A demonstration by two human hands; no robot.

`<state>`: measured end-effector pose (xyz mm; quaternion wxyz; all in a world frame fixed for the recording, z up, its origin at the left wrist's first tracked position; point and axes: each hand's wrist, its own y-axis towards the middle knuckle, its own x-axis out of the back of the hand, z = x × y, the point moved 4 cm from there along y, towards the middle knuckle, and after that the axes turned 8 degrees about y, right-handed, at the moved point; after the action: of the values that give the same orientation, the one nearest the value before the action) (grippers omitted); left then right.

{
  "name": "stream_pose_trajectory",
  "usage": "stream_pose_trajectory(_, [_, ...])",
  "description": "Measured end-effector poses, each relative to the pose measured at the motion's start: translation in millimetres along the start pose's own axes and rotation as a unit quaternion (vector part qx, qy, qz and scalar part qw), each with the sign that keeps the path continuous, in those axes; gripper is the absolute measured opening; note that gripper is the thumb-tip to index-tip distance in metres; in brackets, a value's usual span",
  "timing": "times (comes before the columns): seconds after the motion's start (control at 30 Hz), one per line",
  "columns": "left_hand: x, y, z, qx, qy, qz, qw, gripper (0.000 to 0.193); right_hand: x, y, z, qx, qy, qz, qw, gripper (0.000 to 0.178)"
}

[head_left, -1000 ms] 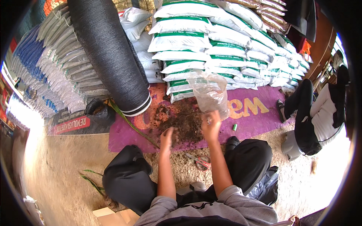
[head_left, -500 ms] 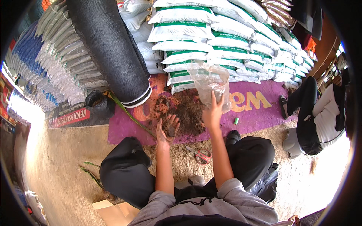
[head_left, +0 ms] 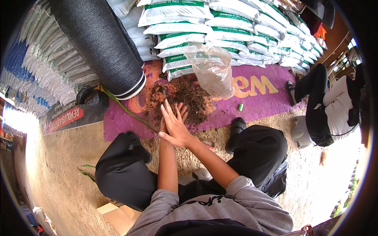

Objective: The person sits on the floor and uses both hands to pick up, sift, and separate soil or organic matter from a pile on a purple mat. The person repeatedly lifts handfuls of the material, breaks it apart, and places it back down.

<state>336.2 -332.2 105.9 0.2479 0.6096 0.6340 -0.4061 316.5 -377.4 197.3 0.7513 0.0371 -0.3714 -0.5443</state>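
My right hand (head_left: 175, 126) lies across my left hand (head_left: 182, 111), palm against palm, fingers stretched out. Neither grips anything, and much of the left palm is hidden beneath the right. Just beyond them spreads a heap of dark soil (head_left: 193, 100) with fibrous bits, on a purple printed banner (head_left: 260, 104). A crumpled clear plastic bag (head_left: 214, 76) stands at the heap's right side, untouched. A long green leaf (head_left: 132, 113) runs diagonally to the left of my hands. Red-handled scissors (head_left: 211, 144) are partly covered by my right forearm.
White and green sacks (head_left: 177, 29) are stacked behind the banner. A big black mesh roll (head_left: 102, 43) leans in from upper left, near a black bag of soil (head_left: 92, 101). A small green cylinder (head_left: 240, 107) lies rightward. Another person (head_left: 334, 106) sits at far right.
My right hand has let go of the plastic bag and moved left onto my left hand. The bag now stands by itself. The whole view has shifted slightly.
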Motion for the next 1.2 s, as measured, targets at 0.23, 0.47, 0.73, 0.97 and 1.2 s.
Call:
stream_pose_trajectory(0.23, [-6.1, -0.9, -3.3, 0.027, -0.016, -0.012, 0.999, 0.048, -4.2, -5.5, -2.9, -0.052, 0.07, -0.029, 0.996, 0.075])
stream_pose_trajectory(0.47, [51.4, 23.9, -43.5, -0.011, -0.118, 0.181, 0.976, 0.045, 3.5, 2.6, -6.0, -0.053, 0.215, -0.155, 0.963, 0.044])
stream_pose_trajectory(0.73, [64.8, 27.3, -70.4, -0.047, -0.129, -0.129, 0.982, 0.047, 31.2, -68.7, -174.7, -0.333, 0.25, -0.444, 0.793, 0.014])
stream_pose_trajectory(0.97, [85.6, 39.4, -77.4, -0.091, -0.152, -0.147, 0.973, 0.05, 11.0, -50.7, -223.8, -0.339, 0.295, -0.42, 0.788, 0.015])
stream_pose_trajectory(1.2, [116.0, 61.0, -64.3, -0.096, -0.202, -0.143, 0.964, 0.052, -51.8, 21.2, -266.1, -0.344, 0.079, -0.119, 0.928, 0.042])
